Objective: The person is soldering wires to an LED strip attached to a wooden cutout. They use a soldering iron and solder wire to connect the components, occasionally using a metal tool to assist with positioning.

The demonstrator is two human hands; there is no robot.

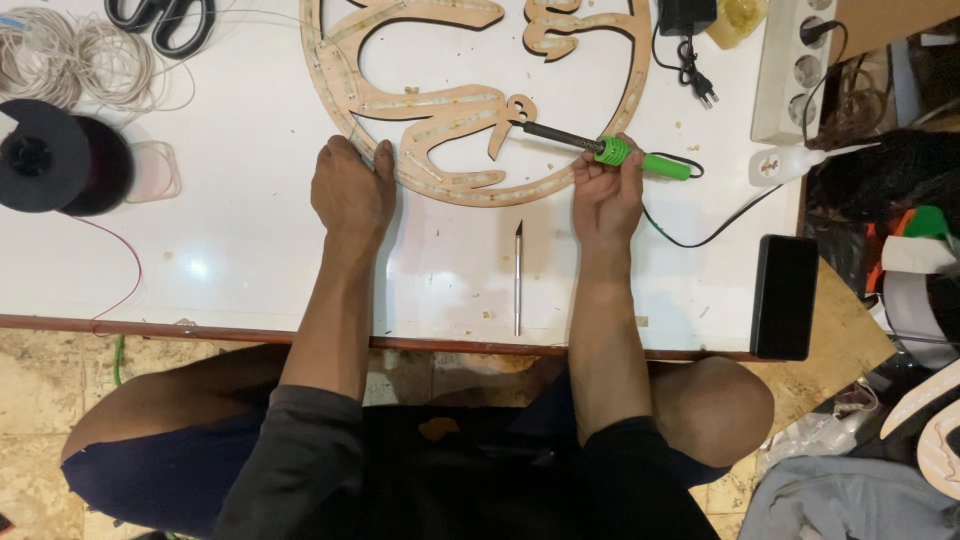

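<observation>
A round wooden cut-out sign [340, 80] with light strips along its shapes lies on the white table [250, 250]. My left hand [352, 190] rests on the sign's lower left rim, fingers curled against it. My right hand [605, 190] grips a soldering iron with a green handle [640, 160]; its dark tip [520, 125] points left and touches a curl of the sign's inner shape. The iron's black cord [700, 240] loops off to the right.
A slim metal craft knife [518, 280] lies between my arms. A black spool [45, 155] with red wire, coils of white wire [75, 55], and scissors [165, 20] sit at the left. A power strip [795, 65], glue bottle [790, 160], and black phone [785, 295] stand at the right.
</observation>
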